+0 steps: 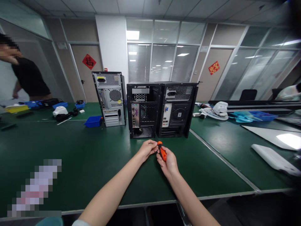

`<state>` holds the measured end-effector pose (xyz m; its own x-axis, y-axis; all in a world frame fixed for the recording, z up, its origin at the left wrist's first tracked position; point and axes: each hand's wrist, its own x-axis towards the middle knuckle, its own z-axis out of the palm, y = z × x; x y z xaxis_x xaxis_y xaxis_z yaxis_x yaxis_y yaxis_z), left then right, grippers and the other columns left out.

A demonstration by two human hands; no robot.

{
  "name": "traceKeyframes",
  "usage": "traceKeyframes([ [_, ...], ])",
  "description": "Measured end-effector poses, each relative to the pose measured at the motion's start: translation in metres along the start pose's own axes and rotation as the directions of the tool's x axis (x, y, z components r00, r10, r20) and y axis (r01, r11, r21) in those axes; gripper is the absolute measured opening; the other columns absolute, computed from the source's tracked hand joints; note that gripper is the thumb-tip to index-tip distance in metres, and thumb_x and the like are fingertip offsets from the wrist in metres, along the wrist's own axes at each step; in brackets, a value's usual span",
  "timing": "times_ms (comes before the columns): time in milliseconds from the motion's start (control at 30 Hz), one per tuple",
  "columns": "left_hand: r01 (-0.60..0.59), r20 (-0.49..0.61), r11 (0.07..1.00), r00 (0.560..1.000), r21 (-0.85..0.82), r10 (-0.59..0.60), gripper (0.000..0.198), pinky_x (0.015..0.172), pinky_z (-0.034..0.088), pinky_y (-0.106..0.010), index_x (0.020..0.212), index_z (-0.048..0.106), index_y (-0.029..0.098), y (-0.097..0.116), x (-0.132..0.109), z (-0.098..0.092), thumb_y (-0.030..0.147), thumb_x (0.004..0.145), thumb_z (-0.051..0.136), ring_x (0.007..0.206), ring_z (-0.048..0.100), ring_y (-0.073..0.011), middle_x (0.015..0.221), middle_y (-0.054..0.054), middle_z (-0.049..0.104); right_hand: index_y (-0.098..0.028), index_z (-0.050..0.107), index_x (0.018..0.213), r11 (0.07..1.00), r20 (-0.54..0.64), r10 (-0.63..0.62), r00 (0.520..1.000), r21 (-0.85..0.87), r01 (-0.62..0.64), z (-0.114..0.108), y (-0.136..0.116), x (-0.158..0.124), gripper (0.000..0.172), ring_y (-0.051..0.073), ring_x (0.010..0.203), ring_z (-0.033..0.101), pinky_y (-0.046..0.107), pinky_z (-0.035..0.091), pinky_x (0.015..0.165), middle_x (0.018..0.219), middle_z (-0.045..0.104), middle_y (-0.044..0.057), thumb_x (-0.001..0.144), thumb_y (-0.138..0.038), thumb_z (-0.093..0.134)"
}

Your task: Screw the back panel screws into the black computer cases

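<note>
My right hand (169, 161) is wrapped around the orange and black handle of a screwdriver (162, 153). Its thin shaft points away from me, toward the lower edge of a black computer case (143, 128). Just left of the handle's front end, my left hand (148, 148) has its fingers pinched together, close to the shaft; whatever lies between the fingertips is too small to make out. A second black computer case (175, 130) stands against the first, both with their rear panels facing me. Whether the screwdriver's tip touches a case cannot be told.
Further left stands a silver computer case (110, 106) beside a blue bin (93, 121). White devices (220, 109) and a blue tray (263, 116) lie at the right, with a white slab-shaped object (274, 159) nearer. A person (30, 75) is at the far left. The green table (94, 163) carries everything.
</note>
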<state>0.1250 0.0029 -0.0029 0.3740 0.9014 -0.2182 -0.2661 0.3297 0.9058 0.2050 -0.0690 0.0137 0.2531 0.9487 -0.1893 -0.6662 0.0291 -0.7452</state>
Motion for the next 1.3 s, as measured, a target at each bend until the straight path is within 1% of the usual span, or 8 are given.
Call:
traceKeyframes([
  [267, -0.024, 0.022, 1.0, 0.999, 0.002, 0.024, 0.008, 0.056, 0.045, -0.014, 0.074, 0.053, 0.012, 0.0, 0.001, 0.0, 0.011, 0.081, 0.057, 0.048, 0.056, -0.0032, 0.058, 0.001, 0.059, -0.017, 0.044, 0.066, 0.995, 0.018, 0.049, 0.999, 0.086, -0.05, 0.003, 0.001, 0.0, 0.011, 0.002, 0.034, 0.029, 0.013, 0.017, 0.025, 0.056, 0.045, -0.004, 0.074, -0.025, 0.045],
  [567, -0.053, 0.032, 0.999, 0.998, -0.003, 0.054, 0.009, 0.053, 0.044, -0.013, 0.075, 0.053, 0.012, 0.002, 0.0, -0.002, 0.007, 0.082, 0.052, 0.048, 0.055, -0.0031, 0.056, 0.002, 0.057, -0.016, 0.046, 0.073, 0.988, 0.018, 0.068, 0.998, 0.14, -0.07, 0.009, 0.004, -0.001, 0.013, 0.001, 0.034, 0.023, 0.013, 0.017, 0.026, 0.056, 0.041, -0.005, 0.076, -0.026, 0.038],
  [767, 0.011, -0.02, 1.0, 1.0, -0.012, -0.011, 0.004, 0.057, 0.044, -0.015, 0.077, 0.055, 0.011, 0.003, -0.003, 0.001, 0.01, 0.079, 0.058, 0.049, 0.054, -0.0035, 0.055, 0.001, 0.057, -0.017, 0.045, 0.07, 0.99, 0.025, 0.073, 0.997, 0.117, -0.076, 0.008, 0.001, -0.001, 0.011, 0.002, 0.036, 0.027, 0.013, 0.018, 0.028, 0.056, 0.043, -0.004, 0.075, -0.025, 0.039],
  [933, 0.034, 0.126, 0.999, 0.991, 0.023, -0.037, 0.02, 0.054, 0.038, -0.014, 0.074, 0.062, 0.008, 0.002, -0.003, 0.0, 0.028, 0.073, 0.068, 0.045, 0.045, -0.0015, 0.049, 0.004, 0.05, -0.018, 0.043, 0.066, 0.998, 0.022, 0.068, 0.997, 0.015, -0.068, 0.005, 0.003, 0.001, 0.011, 0.003, 0.033, 0.031, 0.015, 0.018, 0.027, 0.055, 0.048, -0.003, 0.071, -0.028, 0.042],
  [1133, 0.06, 0.148, 0.998, 0.987, 0.002, -0.059, 0.023, 0.047, 0.032, -0.014, 0.075, 0.065, 0.008, -0.002, 0.002, -0.004, 0.03, 0.071, 0.069, 0.039, 0.036, 0.0003, 0.05, 0.005, 0.05, -0.019, 0.04, 0.067, 0.985, 0.011, 0.037, 0.999, -0.168, -0.035, 0.003, 0.006, 0.003, 0.017, 0.005, 0.028, 0.032, 0.016, 0.015, 0.026, 0.048, 0.047, -0.005, 0.072, -0.035, 0.043],
  [1233, 0.084, 0.129, 0.996, 0.988, -0.017, -0.082, 0.019, 0.052, 0.038, -0.016, 0.076, 0.065, 0.009, -0.003, 0.002, -0.005, 0.027, 0.072, 0.069, 0.045, 0.046, -0.0028, 0.055, 0.001, 0.056, -0.02, 0.04, 0.078, 0.956, 0.003, 0.035, 0.999, -0.29, -0.032, -0.002, 0.007, 0.002, 0.025, 0.008, 0.029, 0.037, 0.017, 0.02, 0.026, 0.05, 0.047, -0.007, 0.07, -0.041, 0.051],
  [1267, 0.094, 0.113, 0.995, 0.99, -0.025, -0.091, 0.017, 0.056, 0.041, -0.017, 0.077, 0.065, 0.009, -0.003, 0.002, -0.005, 0.025, 0.073, 0.068, 0.049, 0.051, -0.0045, 0.059, -0.001, 0.059, -0.02, 0.04, 0.085, 0.918, 0.0, 0.011, 1.0, -0.395, -0.01, -0.005, 0.006, 0.001, 0.029, 0.009, 0.031, 0.041, 0.018, 0.023, 0.027, 0.055, 0.049, -0.006, 0.069, -0.042, 0.053],
  [1300, 0.104, 0.097, 0.994, 0.99, -0.034, -0.1, 0.015, 0.059, 0.043, -0.019, 0.077, 0.065, 0.009, -0.003, 0.002, -0.005, 0.023, 0.074, 0.067, 0.053, 0.054, -0.0061, 0.062, -0.002, 0.061, -0.021, 0.039, 0.091, 0.841, 0.01, -0.046, 0.999, -0.539, 0.044, -0.008, 0.006, -0.002, 0.034, 0.01, 0.035, 0.045, 0.018, 0.027, 0.029, 0.062, 0.052, -0.004, 0.069, -0.041, 0.055],
])
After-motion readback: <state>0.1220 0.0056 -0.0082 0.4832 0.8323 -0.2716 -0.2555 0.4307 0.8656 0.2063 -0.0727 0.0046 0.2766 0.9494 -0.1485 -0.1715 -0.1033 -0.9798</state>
